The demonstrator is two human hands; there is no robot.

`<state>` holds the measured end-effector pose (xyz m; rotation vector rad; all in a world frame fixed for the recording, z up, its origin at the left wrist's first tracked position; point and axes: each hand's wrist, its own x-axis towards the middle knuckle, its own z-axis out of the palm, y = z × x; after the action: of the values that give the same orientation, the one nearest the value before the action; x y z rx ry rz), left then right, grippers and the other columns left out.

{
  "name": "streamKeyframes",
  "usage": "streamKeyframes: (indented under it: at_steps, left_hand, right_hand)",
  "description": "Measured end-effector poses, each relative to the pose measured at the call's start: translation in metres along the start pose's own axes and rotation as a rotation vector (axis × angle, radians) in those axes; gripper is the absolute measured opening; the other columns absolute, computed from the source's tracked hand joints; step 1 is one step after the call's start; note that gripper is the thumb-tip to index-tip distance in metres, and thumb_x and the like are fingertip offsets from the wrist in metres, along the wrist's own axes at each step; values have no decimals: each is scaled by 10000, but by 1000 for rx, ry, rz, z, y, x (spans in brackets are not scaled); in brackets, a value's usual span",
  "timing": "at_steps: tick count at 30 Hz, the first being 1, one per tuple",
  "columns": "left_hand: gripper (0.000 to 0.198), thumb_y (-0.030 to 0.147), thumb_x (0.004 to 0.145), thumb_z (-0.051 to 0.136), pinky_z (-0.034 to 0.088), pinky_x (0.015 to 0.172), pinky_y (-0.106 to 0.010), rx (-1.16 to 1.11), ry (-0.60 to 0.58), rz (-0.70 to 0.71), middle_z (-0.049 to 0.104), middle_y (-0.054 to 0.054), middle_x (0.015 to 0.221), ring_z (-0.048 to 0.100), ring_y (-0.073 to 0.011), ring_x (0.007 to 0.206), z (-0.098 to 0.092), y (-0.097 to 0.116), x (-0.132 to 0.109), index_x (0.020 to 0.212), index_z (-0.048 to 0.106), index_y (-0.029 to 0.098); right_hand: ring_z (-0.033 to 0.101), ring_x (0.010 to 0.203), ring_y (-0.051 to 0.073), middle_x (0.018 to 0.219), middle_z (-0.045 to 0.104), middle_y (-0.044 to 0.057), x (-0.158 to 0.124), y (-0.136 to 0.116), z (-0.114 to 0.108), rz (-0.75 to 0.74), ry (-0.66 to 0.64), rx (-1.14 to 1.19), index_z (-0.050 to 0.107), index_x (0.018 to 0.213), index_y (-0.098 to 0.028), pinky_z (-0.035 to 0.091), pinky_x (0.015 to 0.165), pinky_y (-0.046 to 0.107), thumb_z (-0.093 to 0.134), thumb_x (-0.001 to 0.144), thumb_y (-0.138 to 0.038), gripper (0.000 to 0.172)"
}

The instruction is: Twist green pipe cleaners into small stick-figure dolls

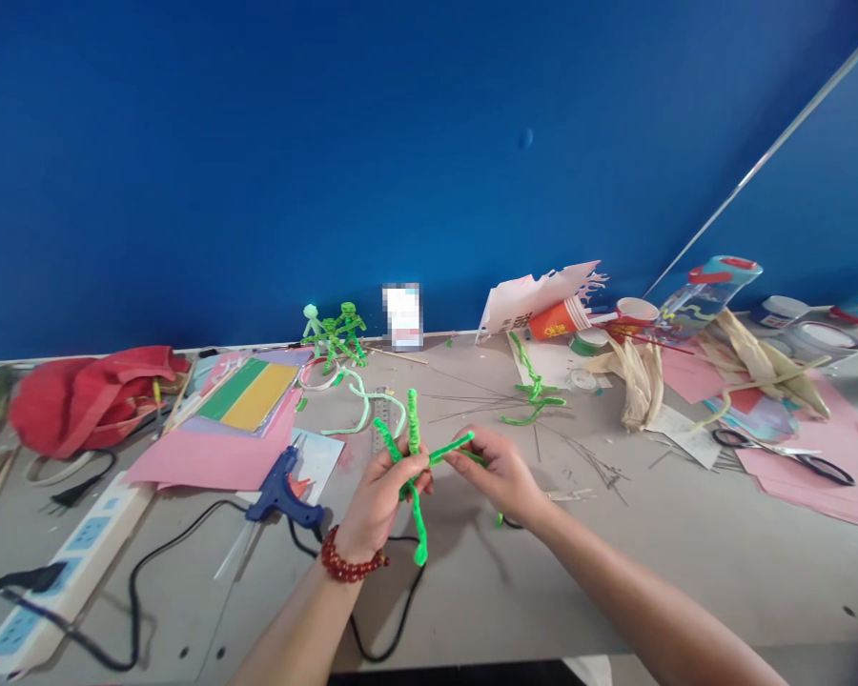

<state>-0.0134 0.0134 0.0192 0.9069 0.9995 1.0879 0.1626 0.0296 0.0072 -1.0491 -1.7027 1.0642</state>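
At the far left of the table, a white power strip is laid at an angle, and a black cable is looped across the lower left of the frame. Above them, a red cloth bag is heaped near the table's back edge. A sheet of pink paper is spread below a striped green-and-yellow card. A blue hot glue gun is laid just beside the left hand. Small green pipe-cleaner figures are stood at the back, against the blue wall.

At lower centre, a twisted bright green pipe-cleaner shape is held up above the table. The left hand, with a red bead bracelet on its wrist, is curled nearly closed around it. The right hand is partly closed, with one green arm of the shape pinched in its fingertips.

Further right, an orange paper cup is laid on its side, dried corn husks are piled nearby, and black-handled scissors are laid on pink paper at the right.
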Motion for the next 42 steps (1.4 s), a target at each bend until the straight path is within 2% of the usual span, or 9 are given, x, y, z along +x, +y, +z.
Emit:
streamKeyframes:
  at_steps: [3, 7, 12, 15, 19, 28, 34, 39, 42]
  left_hand:
    - [163, 309, 763, 633, 422, 573, -265, 57, -103, -60, 447, 42, 554, 423, -95, 506, -3, 5, 0, 688, 577, 175]
    - [190, 337, 775, 618, 376, 538, -246, 191, -247, -126, 470, 36, 569, 438, -101, 509, -7, 12, 1, 691, 548, 182]
    - [251, 331, 812, 558, 283, 515, -236, 547, -310, -80, 419, 48, 559, 382, -102, 530, -9, 13, 2, 625, 480, 184]
    - [290, 337, 830, 534, 283, 540, -238, 679, -281, -48, 381, 59, 554, 361, -102, 544, -9, 10, 3, 605, 426, 189]
    - [307, 381, 818, 554, 291, 526, -231, 694, -234, -55, 362, 71, 550, 374, -103, 536, -8, 4, 6, 620, 410, 196]
    - [308, 432, 789, 595, 365, 544, -229, 544, -226, -75, 450, 49, 600, 431, -105, 560, -5, 18, 10, 643, 485, 185]
    - [315, 423, 779, 628, 371, 545, -228, 483, -228, -49, 458, 43, 613, 437, -106, 571, -4, 19, 11, 626, 501, 179]
    - [287, 396, 803, 599, 348, 568, -237, 552, -223, 0, 449, 43, 610, 424, -110, 586, -11, 18, 13, 648, 499, 176]
    - [307, 404, 834, 562, 329, 563, -237, 610, -285, 11, 424, 48, 600, 413, -110, 581, -16, 18, 15, 643, 470, 182]
  right_hand:
    - [406, 540, 92, 612, 477, -38, 2, 0, -2, 37, -48, 124, 562, 734, -174, 320, 486, 203, 606, 864, -373, 241]
    - [348, 462, 68, 553, 419, -76, 9, 3, -6, 201, -185, 331, 540, 723, -177, 290, 447, 191, 653, 821, -438, 301]
    - [456, 534, 82, 623, 536, -48, 17, 5, -18, 280, -340, 304, 620, 763, -161, 364, 525, 198, 697, 780, -404, 255]
    - [569, 662, 122, 726, 640, -6, 20, -2, -25, 232, -342, 142, 658, 740, -159, 424, 633, 223, 703, 770, -331, 181]
    - [602, 694, 137, 748, 686, -7, 20, -16, -31, 112, -336, -106, 689, 737, -185, 410, 628, 216, 670, 793, -255, 91]
    - [533, 590, 110, 702, 660, -29, 14, -18, -26, 1, -209, -415, 695, 814, -230, 336, 553, 203, 667, 788, -247, 42]
    - [501, 570, 99, 615, 579, -54, 13, -15, -19, -35, -185, -463, 669, 783, -221, 311, 551, 198, 676, 757, -189, 42]
    - [553, 639, 111, 680, 627, -36, 15, -13, -16, -21, -164, -377, 654, 754, -205, 328, 563, 199, 640, 785, -182, 42]
    - [567, 642, 119, 689, 644, -29, 17, -10, -14, 9, -196, -348, 641, 733, -199, 338, 570, 206, 618, 813, -205, 83]
